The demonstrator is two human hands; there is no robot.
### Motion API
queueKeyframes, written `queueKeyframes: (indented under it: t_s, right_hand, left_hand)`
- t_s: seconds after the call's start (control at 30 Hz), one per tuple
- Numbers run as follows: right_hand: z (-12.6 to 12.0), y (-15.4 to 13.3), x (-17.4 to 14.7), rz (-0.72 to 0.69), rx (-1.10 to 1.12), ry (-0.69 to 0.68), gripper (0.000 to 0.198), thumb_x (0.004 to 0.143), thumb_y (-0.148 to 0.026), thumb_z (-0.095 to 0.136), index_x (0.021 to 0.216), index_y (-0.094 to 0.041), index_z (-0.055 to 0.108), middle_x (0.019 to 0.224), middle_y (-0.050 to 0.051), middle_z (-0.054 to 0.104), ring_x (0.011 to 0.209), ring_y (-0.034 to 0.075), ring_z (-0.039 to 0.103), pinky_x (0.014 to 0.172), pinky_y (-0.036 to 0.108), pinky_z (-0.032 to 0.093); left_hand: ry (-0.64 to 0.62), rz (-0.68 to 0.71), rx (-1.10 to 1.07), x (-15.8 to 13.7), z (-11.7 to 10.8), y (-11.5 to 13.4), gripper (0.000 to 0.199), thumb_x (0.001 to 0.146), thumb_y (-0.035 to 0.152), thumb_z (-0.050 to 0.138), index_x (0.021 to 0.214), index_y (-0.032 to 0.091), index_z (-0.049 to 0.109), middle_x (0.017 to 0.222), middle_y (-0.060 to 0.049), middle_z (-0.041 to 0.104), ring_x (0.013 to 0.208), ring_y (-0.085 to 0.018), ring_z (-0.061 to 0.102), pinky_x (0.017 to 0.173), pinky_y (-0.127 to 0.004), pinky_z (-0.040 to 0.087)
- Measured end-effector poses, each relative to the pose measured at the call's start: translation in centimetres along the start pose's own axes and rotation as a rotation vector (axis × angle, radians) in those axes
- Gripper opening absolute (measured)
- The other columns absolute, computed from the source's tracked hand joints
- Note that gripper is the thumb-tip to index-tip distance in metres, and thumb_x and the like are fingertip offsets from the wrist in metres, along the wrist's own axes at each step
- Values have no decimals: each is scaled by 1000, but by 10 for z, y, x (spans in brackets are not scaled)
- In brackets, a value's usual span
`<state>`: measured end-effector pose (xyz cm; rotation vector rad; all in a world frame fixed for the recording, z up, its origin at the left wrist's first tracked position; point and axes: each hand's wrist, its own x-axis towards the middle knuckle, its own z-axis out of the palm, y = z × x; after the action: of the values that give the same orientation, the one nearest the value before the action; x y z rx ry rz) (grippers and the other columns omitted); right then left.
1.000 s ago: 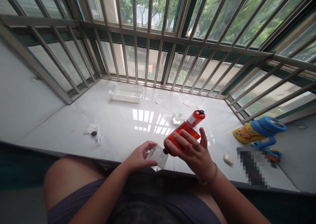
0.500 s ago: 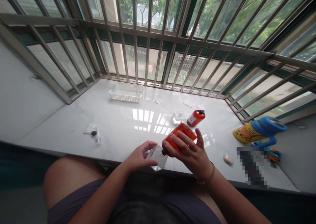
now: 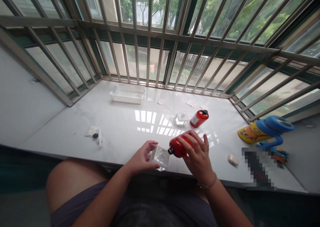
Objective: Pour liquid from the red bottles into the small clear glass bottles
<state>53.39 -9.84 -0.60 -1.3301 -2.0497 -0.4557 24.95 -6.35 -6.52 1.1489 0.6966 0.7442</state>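
Observation:
My left hand (image 3: 143, 157) grips a clear square glass container (image 3: 160, 157) from its left side, near the front edge of the counter. In my right hand (image 3: 198, 157) is a red bottle (image 3: 180, 146), tilted with its uncapped neck pointing left towards the container. A small gap separates the bottle's mouth from the container. Behind the hands stand a second red bottle (image 3: 198, 119) with a black cap and another clear square container (image 3: 181, 119).
A white perforated basket (image 3: 127, 95) sits by the barred window. At the left lie a small black cap (image 3: 95, 136) and white scraps. On the right are a blue-and-yellow tumbler (image 3: 262, 131), a pinkish lump (image 3: 233, 160) and a blurred dark object (image 3: 258, 168).
The red bottle in my right hand has moved right and tipped back nearer level, its neck leaving the container. My left hand keeps the container, which is now turned more upright.

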Motion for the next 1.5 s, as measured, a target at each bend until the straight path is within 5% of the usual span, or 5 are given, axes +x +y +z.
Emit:
queueKeyframes:
  t_s: [0.2, 0.4, 0.57, 0.73, 1.5]
  right_hand:
    - [24, 18, -38, 345, 148, 61, 72, 92, -45, 81, 153, -22, 51, 138, 17, 69, 126, 35, 66, 108, 57, 54]
    - [41, 39, -76, 714, 282, 145, 89, 80, -62, 87, 150, -20, 51, 124, 14, 73, 100, 28, 74, 83, 39, 59]
    - [46, 37, -89, 866, 334, 118, 102, 71, -68, 89, 152, -20, 49, 137, 19, 68, 112, 34, 72, 92, 47, 59]
    - [50, 25, -88, 1019, 429, 57, 105, 73, -77, 82, 154, -21, 46, 136, 19, 69, 112, 37, 72, 98, 54, 58]
    - [60, 25, -95, 911, 358, 52, 109, 74, -84, 76, 155, -19, 44, 141, 21, 65, 124, 41, 68, 102, 53, 57]
  left_hand:
    - [3, -48, 94, -8, -19, 10, 78, 74, 33, 98, 140, 27, 56, 131, -8, 63, 115, -27, 69, 101, -43, 58]
    - [234, 51, 183, -17, -55, 21, 72, 77, 37, 95, 135, 24, 55, 123, -7, 64, 115, -27, 68, 103, -42, 57]
    - [447, 85, 289, -17, -73, 25, 70, 77, 41, 93, 132, 24, 54, 125, -8, 65, 120, -28, 67, 104, -43, 58]
    - [437, 94, 444, -13, -76, 18, 69, 77, 42, 92, 133, 24, 57, 133, -10, 68, 129, -30, 67, 119, -49, 50]
    - [326, 2, 856, -21, -75, 32, 88, 89, 49, 81, 166, 29, 43, 171, -12, 47, 157, -35, 47, 130, -52, 41]
